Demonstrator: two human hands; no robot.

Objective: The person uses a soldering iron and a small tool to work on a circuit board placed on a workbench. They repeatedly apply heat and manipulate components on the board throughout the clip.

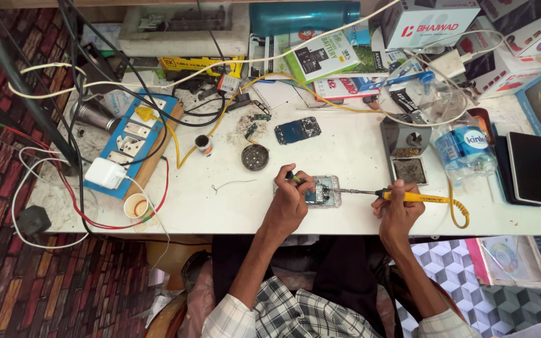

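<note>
White and scuffed, the surface [220, 206] carries clutter from edge to edge. At its far left a black adapter [32, 220] hangs by a white cable, and a white charger [104, 172] is plugged into the one blue power strip [134, 141], with red, black and yellow wires looping around it. One paper cup [138, 206] stands near the front edge just below the strip. Further along sit a small pot [203, 144], a round dark tin [255, 157] and a loose blue circuit board [297, 130], all well apart from the hands.

Near the front edge, between the two hands, lies the opened phone [324, 191], its insides showing. The left hand [289, 203] rests on the phone's left side, fingers curled closed around a small dark tool [294, 178] whose tip I cannot make out. The right hand [399, 209] lies to the phone's right, clenched around the yellow handle of one soldering iron [386, 194]; its metal tip reaches left to the phone's right edge. A yellow cord [458, 216] curls away from the handle.

Behind the right hand stands a grey iron stand [408, 153] with a sponge tray, then one plastic water bottle [464, 150] lying on its side. Two dark phones [527, 168] lie flat at the right, with boxes [515, 44] stacked along the back and a teal bottle [305, 15] lying flat.
</note>
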